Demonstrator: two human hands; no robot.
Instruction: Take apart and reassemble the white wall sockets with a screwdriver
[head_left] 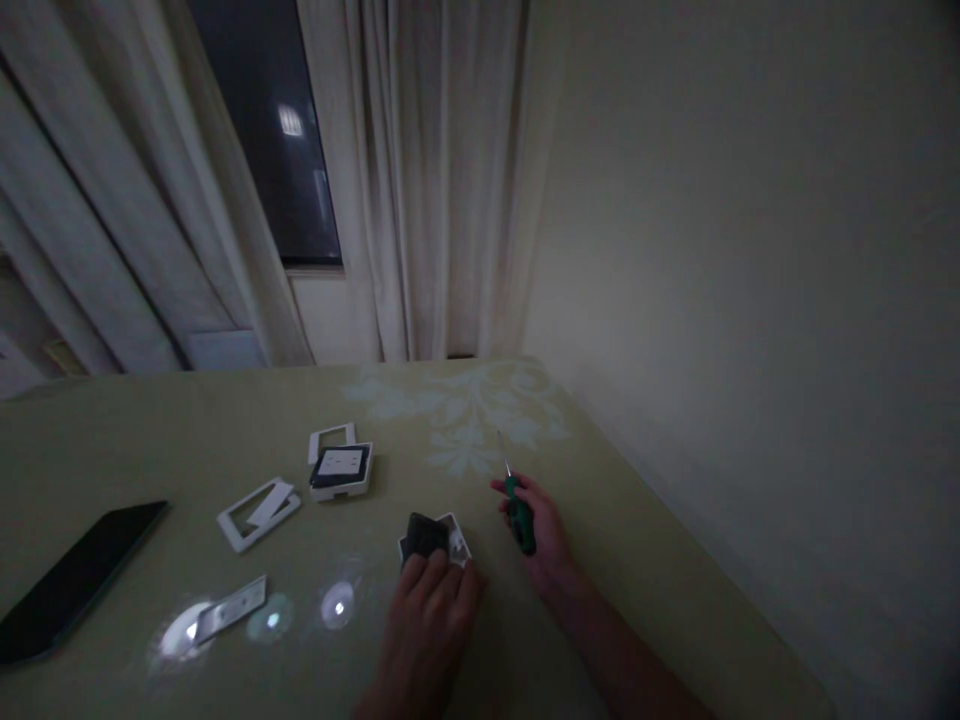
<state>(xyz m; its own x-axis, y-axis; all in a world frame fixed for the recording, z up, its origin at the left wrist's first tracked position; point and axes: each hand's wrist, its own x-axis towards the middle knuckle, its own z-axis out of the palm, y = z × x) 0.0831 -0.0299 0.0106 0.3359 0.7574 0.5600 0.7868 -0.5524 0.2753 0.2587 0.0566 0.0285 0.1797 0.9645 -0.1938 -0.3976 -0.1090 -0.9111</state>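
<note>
My left hand (431, 600) rests on the green tablecloth (187, 430) with its fingers closed on a small dark switch module with a white backing (433, 537). My right hand (541, 535) is to its right, wrapped round a green-handled screwdriver (517, 515) whose thin metal tip points up and away from me. The two hands are a short gap apart.
A white switch unit with a dark face (341, 470) and a white frame (332, 440) lie farther back. Another white frame (259, 512) lies to the left, with a flat white strip (232, 608) and a dark phone (75, 580) at the left edge. A wall bounds the table's right side.
</note>
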